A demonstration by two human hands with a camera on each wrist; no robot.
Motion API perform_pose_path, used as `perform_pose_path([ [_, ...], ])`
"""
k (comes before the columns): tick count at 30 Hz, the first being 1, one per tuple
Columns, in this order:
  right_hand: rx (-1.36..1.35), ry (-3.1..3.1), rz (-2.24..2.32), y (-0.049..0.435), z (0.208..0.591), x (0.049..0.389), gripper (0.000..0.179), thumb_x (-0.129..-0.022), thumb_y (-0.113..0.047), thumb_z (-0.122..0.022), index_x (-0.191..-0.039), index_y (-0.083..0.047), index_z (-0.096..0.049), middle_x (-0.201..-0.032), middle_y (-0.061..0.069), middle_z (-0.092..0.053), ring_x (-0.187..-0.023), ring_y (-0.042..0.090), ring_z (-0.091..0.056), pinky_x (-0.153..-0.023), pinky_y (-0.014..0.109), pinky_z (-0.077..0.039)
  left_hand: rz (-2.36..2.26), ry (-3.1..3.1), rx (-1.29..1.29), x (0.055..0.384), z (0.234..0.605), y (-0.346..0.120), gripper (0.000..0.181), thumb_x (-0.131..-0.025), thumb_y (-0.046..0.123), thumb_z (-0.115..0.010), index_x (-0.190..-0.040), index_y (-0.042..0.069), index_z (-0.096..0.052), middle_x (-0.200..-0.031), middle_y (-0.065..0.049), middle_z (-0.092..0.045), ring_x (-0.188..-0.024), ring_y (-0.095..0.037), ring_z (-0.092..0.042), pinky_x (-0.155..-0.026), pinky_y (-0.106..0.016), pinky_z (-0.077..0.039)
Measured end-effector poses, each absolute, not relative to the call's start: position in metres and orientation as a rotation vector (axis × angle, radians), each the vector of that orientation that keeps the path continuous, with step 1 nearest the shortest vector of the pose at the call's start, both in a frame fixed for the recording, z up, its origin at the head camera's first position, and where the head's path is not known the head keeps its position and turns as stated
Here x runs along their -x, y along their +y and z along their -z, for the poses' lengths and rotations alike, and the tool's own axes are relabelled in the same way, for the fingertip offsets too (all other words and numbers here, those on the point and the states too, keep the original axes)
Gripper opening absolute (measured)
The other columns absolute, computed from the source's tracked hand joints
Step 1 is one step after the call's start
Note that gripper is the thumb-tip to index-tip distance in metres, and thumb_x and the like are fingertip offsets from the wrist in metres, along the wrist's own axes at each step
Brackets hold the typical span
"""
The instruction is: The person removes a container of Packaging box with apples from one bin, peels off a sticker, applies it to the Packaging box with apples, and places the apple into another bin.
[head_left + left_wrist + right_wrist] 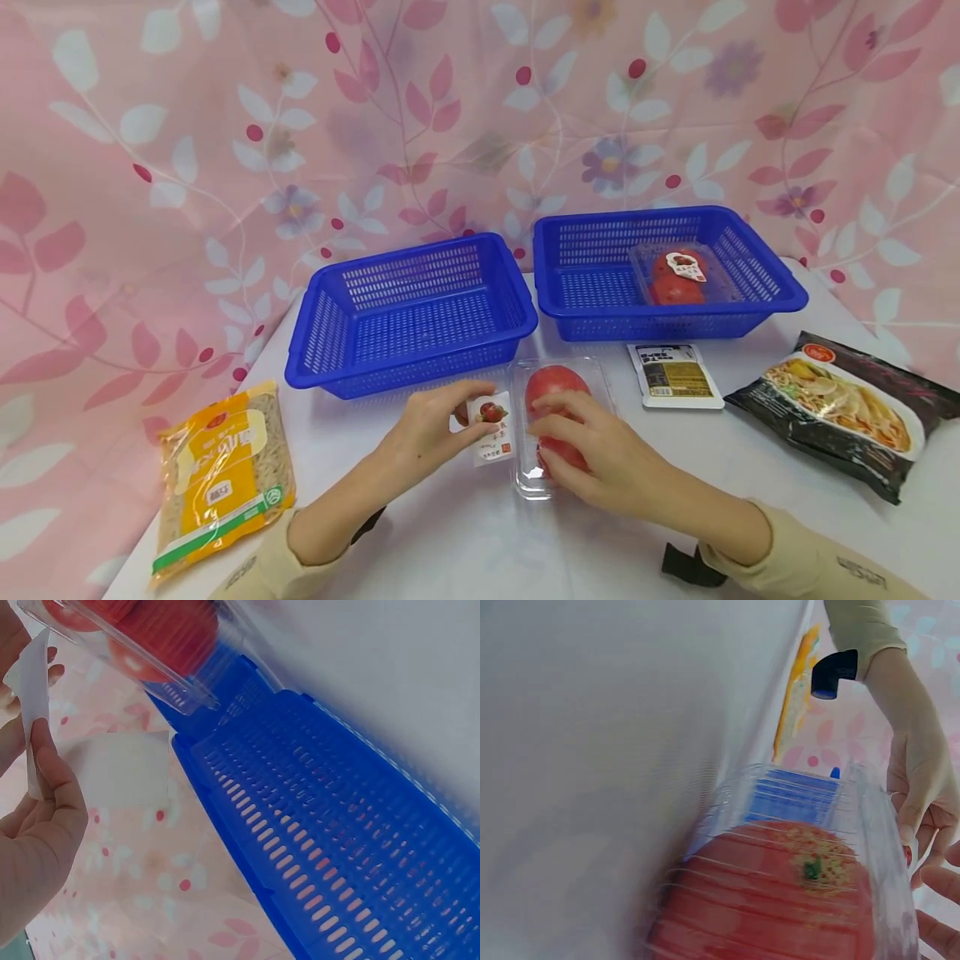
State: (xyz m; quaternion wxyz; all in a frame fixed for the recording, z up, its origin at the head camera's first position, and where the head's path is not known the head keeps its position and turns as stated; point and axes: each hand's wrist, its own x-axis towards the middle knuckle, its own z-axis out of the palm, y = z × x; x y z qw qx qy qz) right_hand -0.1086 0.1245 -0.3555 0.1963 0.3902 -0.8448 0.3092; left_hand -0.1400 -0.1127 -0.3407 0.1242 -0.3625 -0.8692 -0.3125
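Head view: left hand (431, 425) sits just left of lower centre, grip closed on a fruit card (493, 443), thumb in front of the printed face. Card is a white label with red fruit printed on it, just left of the clear pack (527, 482). Pack lies on the bench (465, 550) at lower centre, two red fruits inside. Right hand (603, 454) is over the pack's right side, fingers spread and gently bent, grip not closed round anything (can't tell if the fingertips touch the lid). Left basket (420, 356), blue, is left of centre. Right basket (667, 323), also blue, sits upper right with a second pack (726, 285) of red fruit inside, label on top. Below that basket: a flat sachet (675, 377), then a dark noodle bag (847, 412) at far right. Yellow bag (225, 487) at lower left.

Left wrist view: left hand at the left edge, pinching the card, which shows nearly edge-on. Clear pack at top left, blue basketwork running down to lower right.

Right wrist view: pack fills the lower middle, one red fruit large behind ribbed plastic. Left hand comes down from upper right, card mostly hidden behind its fingers. Right hand's fingers just enter at the lower right edge.
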Motion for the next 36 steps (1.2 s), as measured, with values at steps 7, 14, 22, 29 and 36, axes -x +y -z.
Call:
perform_pose_path([
  [7, -1.030, -2.350, -0.906, 0.121, 0.345, 0.109, 0.027, -0.075, -0.011, -0.068, -0.102, -0.017, -0.064, -0.111, -0.002, -0.055, -0.102, 0.015, -0.053, -0.081, 0.038, -0.050, 0.921, -2.441, 1.186, 0.133, 0.337, -0.102, 0.047, -0.073, 0.010, -0.077, -0.115, 0.004, -0.057, -0.097, -0.004, -0.067, -0.068, -0.005, -0.054, -0.060, -0.012, -0.045],
  [14, -1.083, -2.248, -0.905, 0.117, 0.345, 0.110, 0.033, -0.072, -0.006, -0.069, -0.104, -0.013, -0.064, -0.109, 0.001, -0.055, -0.101, 0.017, -0.053, -0.080, 0.037, -0.051, 0.941, -2.356, 1.297, 0.121, 0.336, -0.093, 0.055, -0.073, 0.008, -0.077, -0.120, 0.003, -0.049, -0.104, -0.007, -0.066, -0.067, -0.005, -0.053, -0.061, -0.010, -0.044],
  [22, -1.141, -2.167, -0.935, 0.114, 0.345, 0.110, 0.031, -0.071, -0.005, -0.071, -0.101, -0.012, -0.067, -0.106, 0.000, -0.055, -0.100, 0.017, -0.052, -0.081, 0.037, -0.050, 0.937, -2.371, 1.318, 0.113, 0.335, -0.090, 0.059, -0.075, 0.009, -0.075, -0.127, 0.003, -0.048, -0.099, -0.002, -0.064, -0.068, -0.004, -0.053, -0.061, -0.008, -0.043],
  [29, -1.155, -2.154, -0.964, 0.115, 0.347, 0.111, 0.017, -0.078, -0.012, -0.068, -0.095, -0.013, -0.068, -0.105, 0.001, -0.056, -0.100, 0.016, -0.052, -0.081, 0.035, -0.050, 0.952, -2.361, 1.319, 0.114, 0.339, -0.093, 0.057, -0.076, 0.008, -0.074, -0.127, 0.005, -0.049, -0.102, -0.003, -0.066, -0.068, -0.004, -0.053, -0.061, -0.007, -0.043],
  [36, -1.176, -2.110, -0.965, 0.113, 0.347, 0.111, 0.010, -0.085, -0.020, -0.065, -0.093, -0.015, -0.069, -0.102, 0.004, -0.056, -0.098, 0.018, -0.053, -0.080, 0.035, -0.050, 0.949, -2.367, 1.311, 0.114, 0.340, -0.094, 0.057, -0.076, 0.008, -0.074, -0.127, 0.007, -0.048, -0.104, -0.003, -0.066, -0.066, -0.004, -0.052, -0.060, -0.008, -0.042],
])
